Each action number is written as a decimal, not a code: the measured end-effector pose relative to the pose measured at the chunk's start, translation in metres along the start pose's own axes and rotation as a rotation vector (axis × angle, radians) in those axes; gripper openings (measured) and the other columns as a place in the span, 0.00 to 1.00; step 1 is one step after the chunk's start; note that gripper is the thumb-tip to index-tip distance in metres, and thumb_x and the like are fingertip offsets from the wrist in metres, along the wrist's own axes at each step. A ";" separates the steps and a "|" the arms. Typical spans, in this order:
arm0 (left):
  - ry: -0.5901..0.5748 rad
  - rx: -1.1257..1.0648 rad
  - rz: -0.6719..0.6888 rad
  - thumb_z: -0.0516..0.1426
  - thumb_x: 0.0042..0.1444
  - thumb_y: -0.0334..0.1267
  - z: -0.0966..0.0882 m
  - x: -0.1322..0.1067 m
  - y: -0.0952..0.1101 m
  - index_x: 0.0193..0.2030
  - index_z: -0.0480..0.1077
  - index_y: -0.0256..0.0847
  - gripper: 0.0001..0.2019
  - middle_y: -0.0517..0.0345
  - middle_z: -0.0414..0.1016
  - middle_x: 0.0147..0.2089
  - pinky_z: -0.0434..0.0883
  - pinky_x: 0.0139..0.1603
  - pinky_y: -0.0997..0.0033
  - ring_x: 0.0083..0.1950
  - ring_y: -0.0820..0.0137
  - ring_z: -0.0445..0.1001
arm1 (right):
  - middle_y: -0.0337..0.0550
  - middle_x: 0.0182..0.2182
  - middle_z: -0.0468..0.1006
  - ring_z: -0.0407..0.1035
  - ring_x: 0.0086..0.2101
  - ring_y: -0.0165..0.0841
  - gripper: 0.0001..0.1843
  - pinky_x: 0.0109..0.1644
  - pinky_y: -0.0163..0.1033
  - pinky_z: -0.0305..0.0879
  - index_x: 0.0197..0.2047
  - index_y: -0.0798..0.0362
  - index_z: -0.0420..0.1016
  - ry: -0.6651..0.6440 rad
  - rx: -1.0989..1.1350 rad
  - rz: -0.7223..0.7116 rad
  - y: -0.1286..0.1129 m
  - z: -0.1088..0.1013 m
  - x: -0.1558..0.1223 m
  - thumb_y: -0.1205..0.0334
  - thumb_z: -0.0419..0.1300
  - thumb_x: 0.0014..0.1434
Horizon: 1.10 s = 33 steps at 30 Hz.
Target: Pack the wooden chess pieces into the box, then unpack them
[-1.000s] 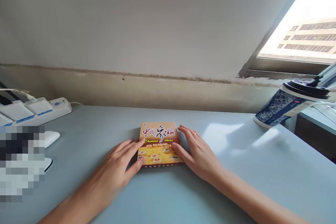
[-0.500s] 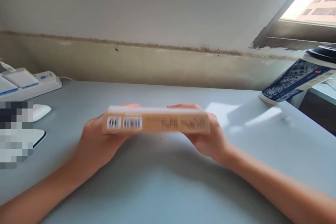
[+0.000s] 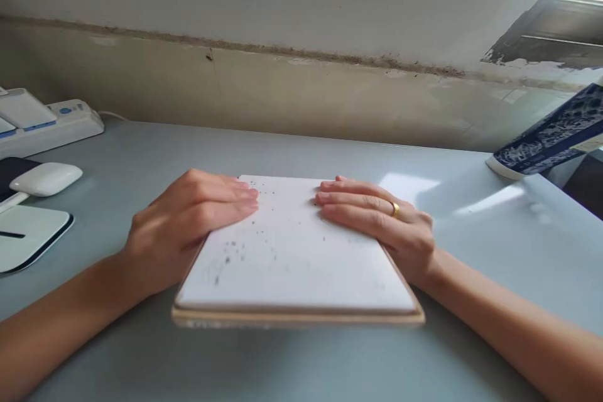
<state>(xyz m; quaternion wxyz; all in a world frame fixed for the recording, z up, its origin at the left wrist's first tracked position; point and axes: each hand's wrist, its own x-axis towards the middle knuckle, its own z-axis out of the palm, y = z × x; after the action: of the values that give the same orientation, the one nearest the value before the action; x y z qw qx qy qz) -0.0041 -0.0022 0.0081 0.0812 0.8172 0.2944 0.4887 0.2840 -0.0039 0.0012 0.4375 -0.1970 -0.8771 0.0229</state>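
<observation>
A flat box (image 3: 292,264) with a white, dark-speckled top and thin brown sides is held in front of me, above the desk, its near edge towards me. My left hand (image 3: 188,220) grips its left side, the fingers lying across the top and the thumb hidden beneath. On the opposite side, my right hand (image 3: 377,217) holds it the same way, with a gold ring on one finger. The underside of the box is out of sight.
A grey-blue desk (image 3: 117,352) meets the wall (image 3: 282,100) behind. At left are a white power strip (image 3: 78,125), a white rounded device (image 3: 49,179) and a pale flat pad (image 3: 32,232). A tilted-looking blue patterned cup (image 3: 551,135) stands at the right edge.
The box has tipped, so its white top now faces me instead of the brown side with the barcode. Both hands turned with it, and their fingers now show on top. The view has shifted slightly.
</observation>
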 end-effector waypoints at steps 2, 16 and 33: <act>-0.035 -0.068 -0.038 0.62 0.64 0.40 0.003 0.000 -0.002 0.48 0.81 0.52 0.08 0.63 0.85 0.46 0.79 0.47 0.67 0.47 0.67 0.82 | 0.46 0.53 0.82 0.77 0.52 0.38 0.16 0.60 0.47 0.76 0.58 0.47 0.74 -0.026 0.084 0.179 0.002 0.004 0.000 0.70 0.58 0.69; -0.159 -0.948 -1.076 0.62 0.64 0.47 0.007 0.013 0.012 0.62 0.75 0.47 0.21 0.53 0.79 0.60 0.82 0.54 0.62 0.62 0.51 0.77 | 0.51 0.59 0.78 0.75 0.56 0.43 0.17 0.54 0.42 0.78 0.56 0.53 0.75 0.001 1.126 1.115 -0.009 0.011 0.021 0.55 0.64 0.67; -0.152 -1.010 -0.949 0.67 0.60 0.41 0.024 0.007 0.031 0.64 0.71 0.58 0.25 0.64 0.75 0.64 0.80 0.50 0.76 0.63 0.61 0.74 | 0.48 0.57 0.79 0.77 0.53 0.41 0.15 0.54 0.43 0.79 0.56 0.51 0.74 0.053 1.212 0.982 -0.010 0.014 0.019 0.59 0.63 0.68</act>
<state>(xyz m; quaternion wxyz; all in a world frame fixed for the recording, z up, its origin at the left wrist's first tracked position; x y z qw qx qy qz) 0.0306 -0.0195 0.0139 0.6765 0.4943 0.3498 0.4192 0.2592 -0.0040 0.0090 0.4295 -0.2900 -0.5130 0.6843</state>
